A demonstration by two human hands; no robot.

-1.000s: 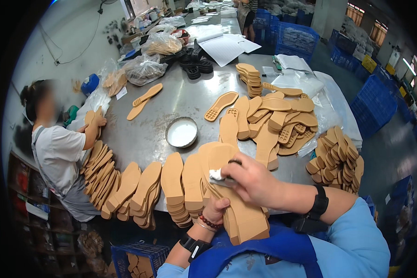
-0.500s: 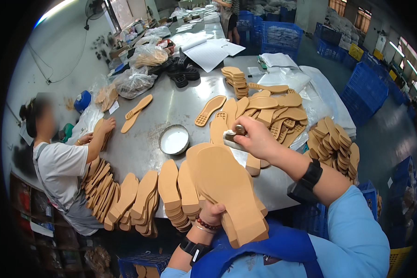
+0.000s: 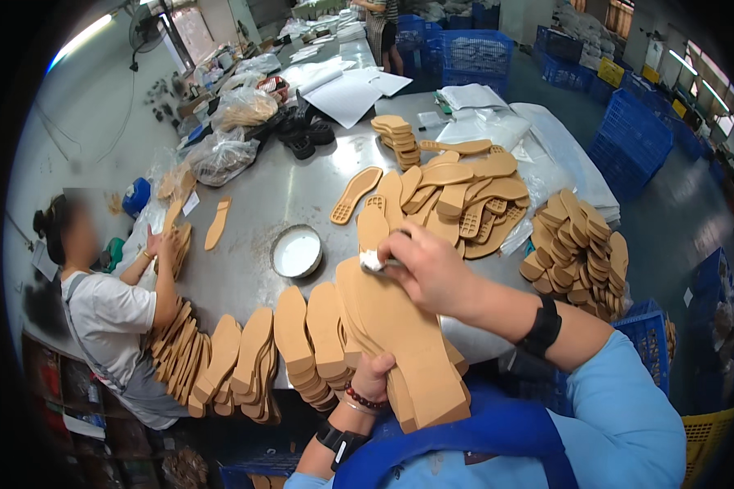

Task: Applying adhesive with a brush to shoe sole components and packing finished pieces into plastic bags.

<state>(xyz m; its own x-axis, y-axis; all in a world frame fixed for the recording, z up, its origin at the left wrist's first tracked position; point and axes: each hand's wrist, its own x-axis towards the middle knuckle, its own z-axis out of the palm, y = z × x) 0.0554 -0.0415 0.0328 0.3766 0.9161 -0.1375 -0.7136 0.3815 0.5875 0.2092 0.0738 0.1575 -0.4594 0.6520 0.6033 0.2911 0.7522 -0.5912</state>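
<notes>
My left hand (image 3: 373, 376) grips a fanned stack of tan shoe soles (image 3: 412, 350) near the heel end, thumb on top, in front of my apron. In my right hand (image 3: 432, 273) is a brush (image 3: 372, 261), its end coated white, its handle mostly hidden by the fingers. The brush touches the toe end of the top soles. Beyond them stands a round bowl (image 3: 296, 251) of white liquid. Rows of stacked soles (image 3: 294, 326) line the table's near edge to the left of my left hand.
A heap of soles (image 3: 473, 191) covers the table's right part, with another pile (image 3: 579, 253) at its right edge. Across on the left, a co-worker (image 3: 110, 301) handles soles. Plastic bags (image 3: 224, 155), black soles (image 3: 303, 134) and papers (image 3: 355, 94) lie farther back. Blue crates (image 3: 632, 143) stand on the floor.
My right hand has come down and left, bringing the brush onto the toe end of the soles. One of two soles lying before the co-worker has left its place. The view has shifted slightly.
</notes>
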